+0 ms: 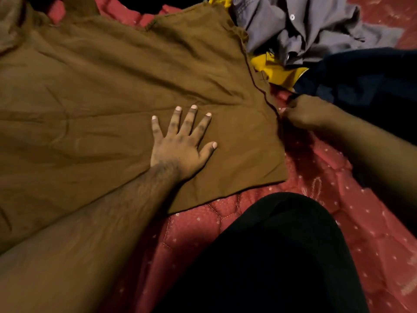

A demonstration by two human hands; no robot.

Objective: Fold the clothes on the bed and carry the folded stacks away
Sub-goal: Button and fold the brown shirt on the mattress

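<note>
On red bedding (316, 199), wrinkled brown garment (112, 86) lies spread flat.

My left hand (180, 143) lies palm down, fingers spread and straight, forearm reaching in from lower left. My right hand (302, 111) is curled, fingertips pinched together, arm coming from the right.

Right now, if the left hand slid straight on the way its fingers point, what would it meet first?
Only more brown cloth under the left hand; further along, probably the grey shirt, though depth is unclear.
</note>
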